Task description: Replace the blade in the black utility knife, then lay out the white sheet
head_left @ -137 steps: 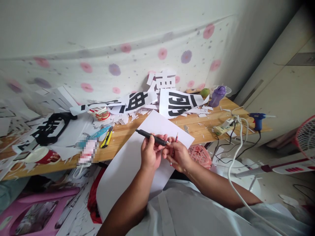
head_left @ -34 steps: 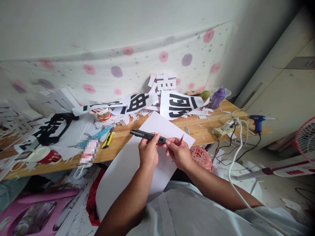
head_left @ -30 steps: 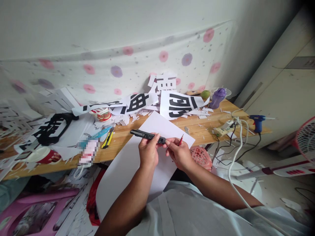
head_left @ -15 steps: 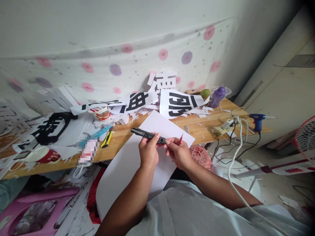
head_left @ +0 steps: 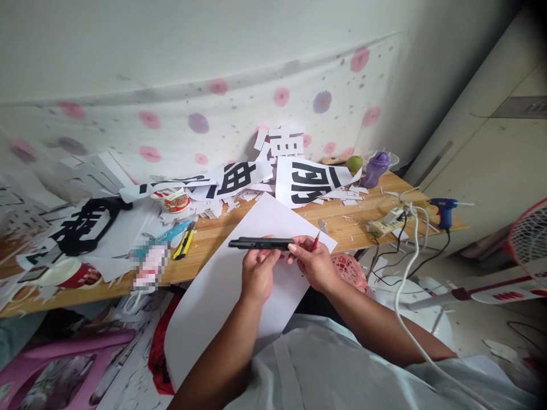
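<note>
Along the wall runs a wooden table (head_left: 361, 206), and a big white sheet (head_left: 217, 302) slopes off its front edge toward the person's lap. Past its far corner lies a paper printed with a bold black character (head_left: 314, 181). Over the sheet, the left hand (head_left: 257, 274) grips the middle of a black utility knife (head_left: 262, 244), held nearly level; the right hand (head_left: 315, 263) pinches its end. Left of the sheet rests a yellow-and-black utility knife (head_left: 183, 241). A red pencil (head_left: 315, 241) (point upward) is tucked between the right fingers.

Black cutter (head_left: 260, 244) between fingers (head_left: 296, 250)
</note>
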`<action>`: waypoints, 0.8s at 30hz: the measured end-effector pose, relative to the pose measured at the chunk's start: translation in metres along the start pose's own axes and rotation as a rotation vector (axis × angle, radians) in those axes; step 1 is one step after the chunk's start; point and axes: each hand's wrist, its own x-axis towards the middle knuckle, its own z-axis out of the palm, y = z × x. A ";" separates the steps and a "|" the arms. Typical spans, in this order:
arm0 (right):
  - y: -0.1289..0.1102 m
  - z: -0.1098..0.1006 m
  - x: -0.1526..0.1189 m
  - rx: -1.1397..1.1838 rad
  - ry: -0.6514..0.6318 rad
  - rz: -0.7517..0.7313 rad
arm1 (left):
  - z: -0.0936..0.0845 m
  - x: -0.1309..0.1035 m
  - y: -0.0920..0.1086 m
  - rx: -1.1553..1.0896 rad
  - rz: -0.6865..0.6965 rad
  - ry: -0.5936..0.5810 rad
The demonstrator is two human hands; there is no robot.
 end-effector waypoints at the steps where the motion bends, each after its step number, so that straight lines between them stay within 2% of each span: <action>1: -0.004 -0.006 0.002 -0.017 -0.008 -0.014 | -0.011 -0.001 0.001 -0.009 -0.009 -0.070; 5: -0.017 -0.030 0.009 -0.087 -0.051 -0.012 | -0.053 0.004 0.013 -0.026 -0.124 -0.202; 8: -0.019 -0.039 0.013 -0.108 -0.072 0.021 | -0.067 0.010 0.028 0.015 -0.318 -0.264; 11: -0.019 -0.039 0.014 -0.150 -0.067 0.034 | -0.065 0.011 0.040 0.074 -0.490 -0.348; 14: -0.023 -0.035 0.015 -0.247 -0.078 0.025 | -0.057 0.009 0.047 0.165 -0.565 -0.426; 18: -0.027 -0.031 0.015 -0.347 -0.105 -0.041 | -0.046 0.005 0.048 0.358 -0.582 -0.513; 24: -0.026 -0.028 0.011 -0.391 -0.119 -0.071 | -0.031 -0.005 0.035 0.633 -0.501 -0.562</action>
